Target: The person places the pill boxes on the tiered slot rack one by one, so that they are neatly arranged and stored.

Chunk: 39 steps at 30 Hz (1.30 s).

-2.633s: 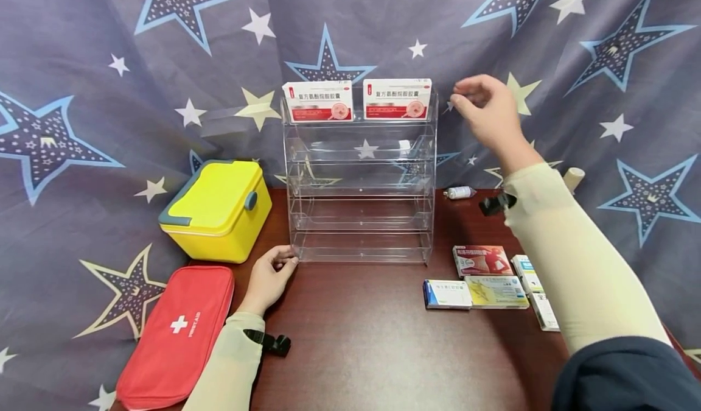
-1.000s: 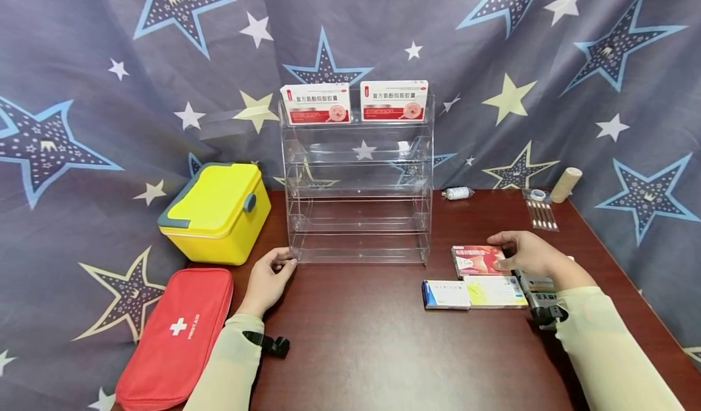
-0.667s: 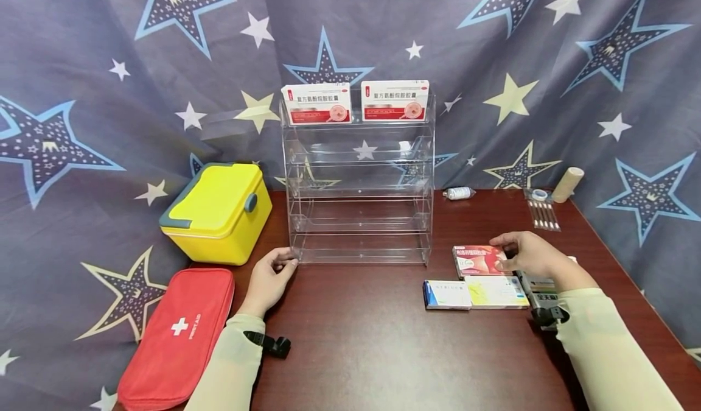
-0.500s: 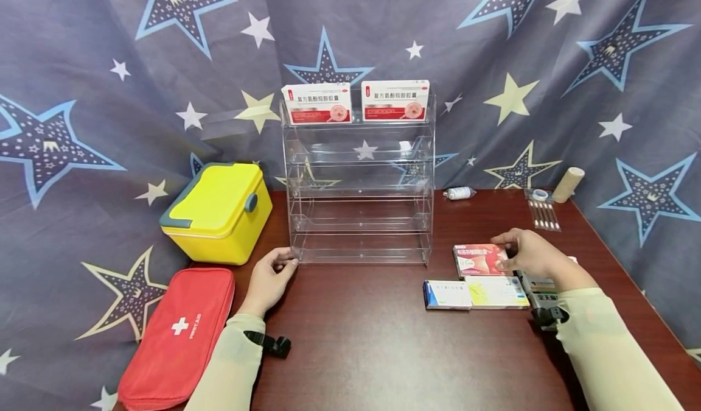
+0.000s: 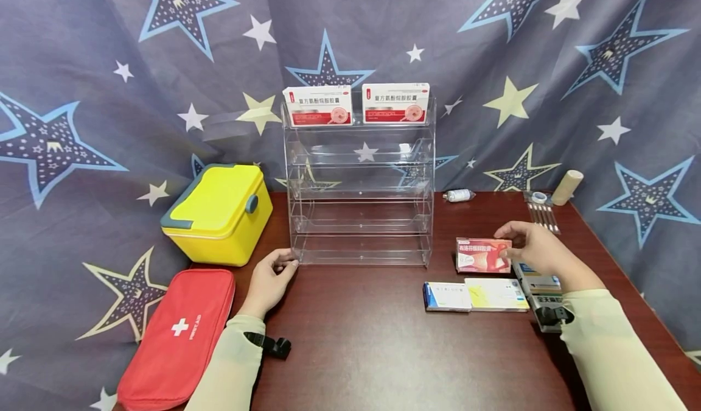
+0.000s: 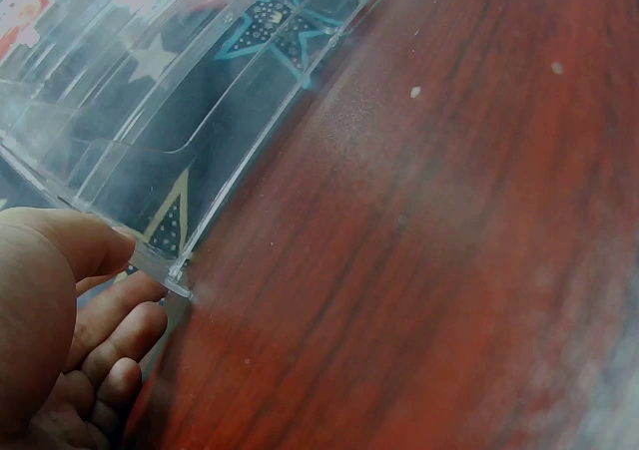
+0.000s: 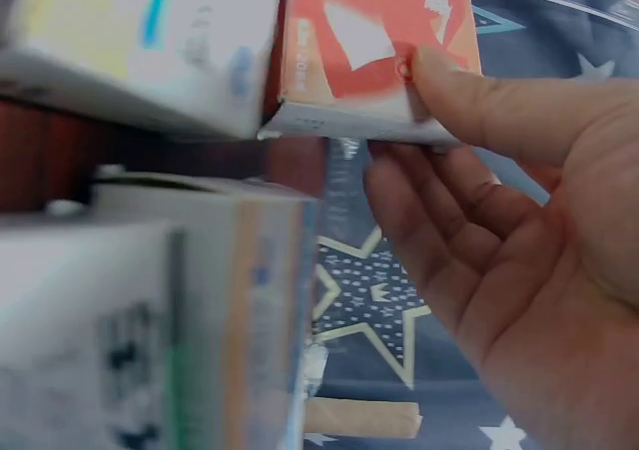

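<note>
My right hand (image 5: pixel 539 254) pinches the right end of a red medicine box (image 5: pixel 476 256), which is tilted up off the table. In the right wrist view the thumb lies on the face of this medicine box (image 7: pixel 359 56), with the fingers under it. My left hand (image 5: pixel 268 283) holds the lower left corner of a clear acrylic display rack (image 5: pixel 358 257). The left wrist view shows thumb and fingers around that rack corner (image 6: pixel 165 265). Two white-and-red medicine boxes, a left one (image 5: pixel 319 106) and a right one (image 5: pixel 395 103), stand in the top tier.
A blue-white box (image 5: pixel 447 296) and a yellow-white box (image 5: pixel 495 294) lie in front of the red one. More boxes (image 5: pixel 539 286) sit under the right wrist. A yellow case (image 5: pixel 219 210) and red first-aid pouch (image 5: pixel 176 338) are left. Cotton swabs (image 5: pixel 543 216) lie behind.
My right hand has come down from beside the rack's top to the red medicine box, gripped it and raised it slightly. The left hand has stayed at the rack's corner.
</note>
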Tool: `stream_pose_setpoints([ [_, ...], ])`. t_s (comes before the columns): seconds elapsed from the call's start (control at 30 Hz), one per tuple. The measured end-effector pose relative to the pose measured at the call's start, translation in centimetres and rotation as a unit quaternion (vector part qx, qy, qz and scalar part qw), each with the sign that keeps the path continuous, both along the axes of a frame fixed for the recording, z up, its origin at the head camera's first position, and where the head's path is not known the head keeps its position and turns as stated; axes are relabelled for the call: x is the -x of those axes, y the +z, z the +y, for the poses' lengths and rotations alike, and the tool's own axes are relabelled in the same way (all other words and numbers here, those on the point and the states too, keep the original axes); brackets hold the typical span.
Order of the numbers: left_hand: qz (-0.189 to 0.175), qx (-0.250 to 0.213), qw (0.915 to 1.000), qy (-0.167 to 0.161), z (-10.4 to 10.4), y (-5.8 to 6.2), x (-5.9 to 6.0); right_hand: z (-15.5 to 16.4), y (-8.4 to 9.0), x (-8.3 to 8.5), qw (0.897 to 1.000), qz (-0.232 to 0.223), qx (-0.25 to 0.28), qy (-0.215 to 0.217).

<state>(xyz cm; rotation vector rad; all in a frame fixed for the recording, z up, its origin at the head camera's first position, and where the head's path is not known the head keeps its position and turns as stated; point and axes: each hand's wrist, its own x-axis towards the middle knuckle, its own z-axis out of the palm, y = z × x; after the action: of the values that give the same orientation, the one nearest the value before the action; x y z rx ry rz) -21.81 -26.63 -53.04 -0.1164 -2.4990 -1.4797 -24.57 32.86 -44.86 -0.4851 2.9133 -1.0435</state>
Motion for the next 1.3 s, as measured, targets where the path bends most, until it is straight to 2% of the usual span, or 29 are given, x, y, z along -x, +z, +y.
stream_pose_setpoints([
  [0.23,-0.003,0.0,1.0,0.001,-0.1,-0.1,0.0,0.3,2.5,-0.1,0.996,0.077,0.026,-0.046],
  [0.5,-0.001,-0.001,1.0,0.0,-0.1,0.0,0.2,-1.0,8.2,-1.0,0.984,0.119,0.076,-0.109],
  [0.67,-0.009,0.007,0.9999,0.009,0.0,0.1,0.1,-2.6,11.3,-1.1,0.972,0.169,0.099,-0.13],
  [0.8,-0.013,0.009,0.9998,0.011,0.0,0.1,0.1,-4.2,13.4,-0.8,0.96,0.193,0.151,-0.137],
  [0.97,-0.012,0.01,0.9998,0.013,-0.1,0.0,0.1,-6.6,15.7,0.3,0.948,0.212,0.206,-0.116],
  [1.13,-0.008,0.003,0.9998,0.016,-0.2,-0.1,0.2,-9.1,17.7,1.6,0.949,0.222,0.204,-0.096],
  [1.3,-0.009,0.006,0.9998,0.016,-0.2,-0.3,0.3,-11.9,19.3,3.2,0.953,0.213,0.2,-0.084],
])
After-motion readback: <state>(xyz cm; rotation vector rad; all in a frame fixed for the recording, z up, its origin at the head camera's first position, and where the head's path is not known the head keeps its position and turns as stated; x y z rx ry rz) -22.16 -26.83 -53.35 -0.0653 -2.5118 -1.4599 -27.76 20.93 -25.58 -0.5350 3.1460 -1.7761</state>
